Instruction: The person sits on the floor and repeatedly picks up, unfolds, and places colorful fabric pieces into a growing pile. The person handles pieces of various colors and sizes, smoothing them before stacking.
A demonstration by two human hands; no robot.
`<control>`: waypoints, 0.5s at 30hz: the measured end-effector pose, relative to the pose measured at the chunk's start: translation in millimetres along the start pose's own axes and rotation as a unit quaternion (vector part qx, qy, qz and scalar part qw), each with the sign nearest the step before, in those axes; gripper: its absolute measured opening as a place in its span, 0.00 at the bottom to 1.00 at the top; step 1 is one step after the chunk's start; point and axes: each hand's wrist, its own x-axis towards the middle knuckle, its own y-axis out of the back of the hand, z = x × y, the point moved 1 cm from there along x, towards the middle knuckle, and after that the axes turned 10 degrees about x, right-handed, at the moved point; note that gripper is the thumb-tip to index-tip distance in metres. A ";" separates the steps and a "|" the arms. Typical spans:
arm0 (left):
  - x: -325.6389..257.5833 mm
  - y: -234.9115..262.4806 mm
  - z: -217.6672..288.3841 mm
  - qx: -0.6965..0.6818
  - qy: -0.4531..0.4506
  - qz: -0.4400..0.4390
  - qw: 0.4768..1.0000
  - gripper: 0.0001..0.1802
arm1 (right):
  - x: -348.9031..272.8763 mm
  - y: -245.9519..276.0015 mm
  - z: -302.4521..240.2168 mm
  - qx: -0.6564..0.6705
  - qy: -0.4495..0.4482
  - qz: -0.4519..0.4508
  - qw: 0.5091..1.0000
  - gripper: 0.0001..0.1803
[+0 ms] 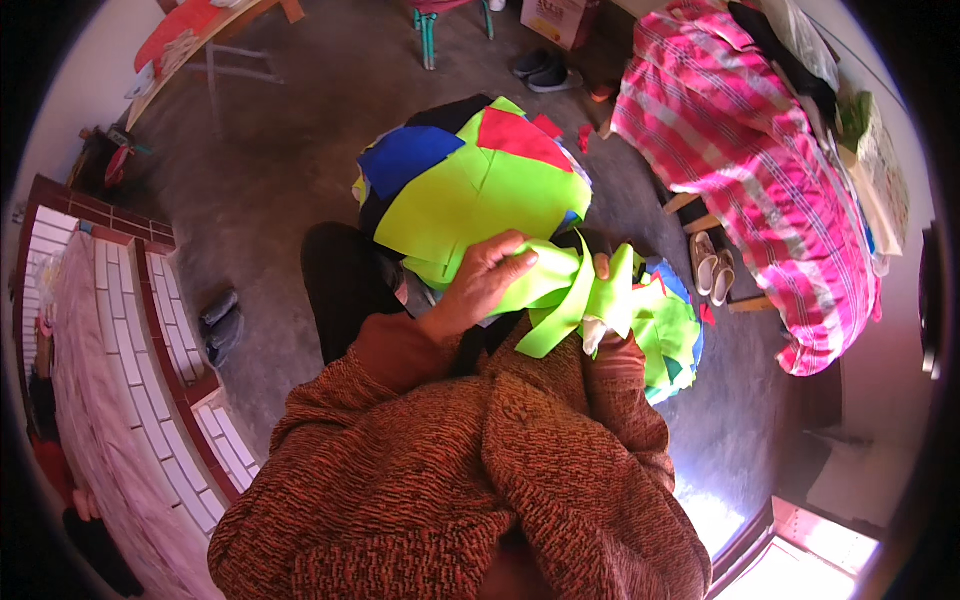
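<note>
Between my hands is a neon yellow-green fabric piece (545, 278), bunched and folded, with a loose strip (562, 318) hanging from its middle. My left hand (478, 288) pinches its left end between thumb and fingers. My right hand (602, 266) is closed on the right end; the cloth covers most of it, leaving the thumb and a bit of the lower fingers visible. Just beyond my knees stands a large rounded heap (440, 205) topped with flat neon, blue, red and black fabric pieces. Beside my right forearm sits a smaller bundle (668, 330) of neon, blue and red scraps.
A pink plaid cloth (735, 150) covers a piece of furniture at the right, with light slippers (711, 270) beside it. Dark shoes (545, 72) and a carton (558, 20) are at the back. Small red scraps (584, 138) lie on the floor. A white-tiled ledge (130, 340) runs along the left.
</note>
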 end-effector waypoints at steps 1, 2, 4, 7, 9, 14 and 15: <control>-0.1 -5.2 16.6 -0.100 0.034 0.030 0.994 0.10 | 0.6 -8.1 -1.9 -0.005 -0.045 0.061 0.997 0.17; -0.2 -5.2 23.7 -0.105 0.038 0.040 0.993 0.10 | 7.1 42.5 8.7 0.113 -0.026 0.089 0.989 0.14; -0.1 2.4 21.7 -0.140 0.048 0.064 0.987 0.11 | 4.9 28.1 10.3 0.091 -0.016 0.040 0.995 0.14; 1.7 8.9 24.3 -0.224 0.059 0.086 0.969 0.10 | 4.9 37.0 5.4 0.039 -0.044 -0.051 0.997 0.15; 0.6 17.6 22.6 -0.247 0.061 0.083 0.964 0.09 | 4.9 38.1 6.9 0.062 -0.051 -0.040 0.996 0.14; 2.4 29.4 31.8 -0.271 0.069 0.150 0.948 0.10 | 5.0 63.2 9.7 0.111 -0.070 0.076 0.988 0.13; 2.4 35.6 32.0 -0.265 0.043 0.142 0.953 0.11 | 4.8 44.8 2.2 0.241 -0.190 -0.084 0.948 0.13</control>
